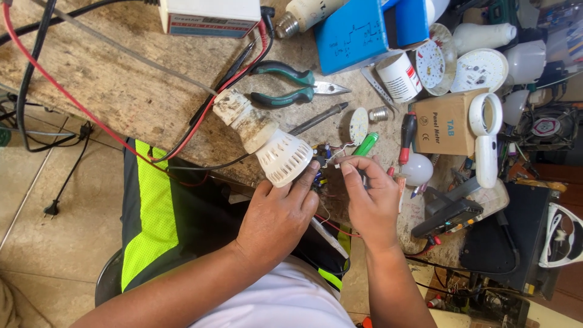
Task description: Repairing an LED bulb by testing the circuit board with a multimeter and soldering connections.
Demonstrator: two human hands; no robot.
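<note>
Both hands grasping: left hand [276,212] around one white bulb housing [270,143], right hand [367,194] pinching one small circuit board [322,163].

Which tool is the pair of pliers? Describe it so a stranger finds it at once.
Start at the worn stone workbench, then the blue box at its far edge. Just below lies the pair of green-handled pliers, metal jaws pointing right; nothing nearby shares its two curved handles.

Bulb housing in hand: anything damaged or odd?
Yes. The white bulb housing in the left hand is open: no dome, grimy stained neck, and a small circuit board with loose wires hangs out at its mouth, where the right hand pinches a wire.
</note>
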